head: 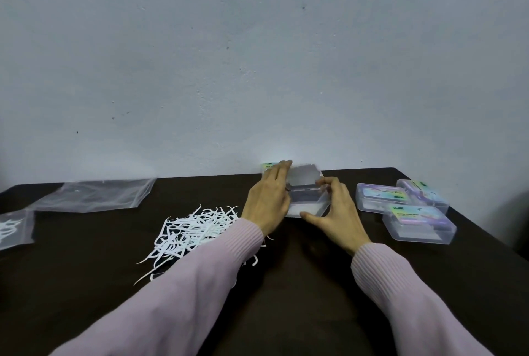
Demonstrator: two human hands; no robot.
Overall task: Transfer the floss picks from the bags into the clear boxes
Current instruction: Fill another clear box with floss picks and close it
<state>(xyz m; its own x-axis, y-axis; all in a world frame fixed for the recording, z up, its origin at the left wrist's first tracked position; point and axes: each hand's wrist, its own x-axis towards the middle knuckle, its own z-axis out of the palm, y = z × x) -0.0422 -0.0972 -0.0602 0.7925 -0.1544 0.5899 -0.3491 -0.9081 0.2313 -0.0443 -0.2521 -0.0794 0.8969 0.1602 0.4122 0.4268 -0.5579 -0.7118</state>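
Observation:
A clear box [307, 202] stands on the dark table [300, 284] near the wall, its lid [303, 175] raised and blurred. My left hand [267, 199] lies against the box's left side with straight fingers reaching up along the lid. My right hand [335, 211] grips the box's right side, thumb at the front bottom edge and fingers curled at the rim. A heap of loose white floss picks [194, 231] lies left of the box, partly under my left sleeve. An empty clear bag [94, 194] lies flat at the far left.
Three shut clear boxes with coloured labels [406, 206] sit in a cluster at the right, close to the table's right edge. Another bag holding floss picks [14, 228] is cut off at the left border. The pale wall runs right behind the table.

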